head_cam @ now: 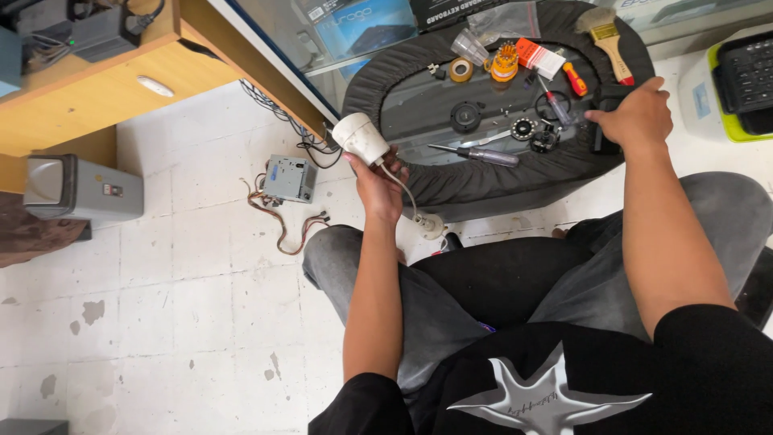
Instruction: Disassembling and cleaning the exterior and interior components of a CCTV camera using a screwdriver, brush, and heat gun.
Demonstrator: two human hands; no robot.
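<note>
My left hand grips a white cylindrical camera housing with a thin white cable running down to a small white mount. My right hand reaches over the black oval stool top and rests on a black object at its right edge. On the stool lie a grey-handled screwdriver, a red-handled screwdriver, a round black part, a ring of lights and a roll of tape.
A paint brush, an orange bit holder and an orange-white box sit at the stool's far side. A grey electronics box with loose wires lies on the tiled floor, a grey bin stands left, and a wooden desk is above.
</note>
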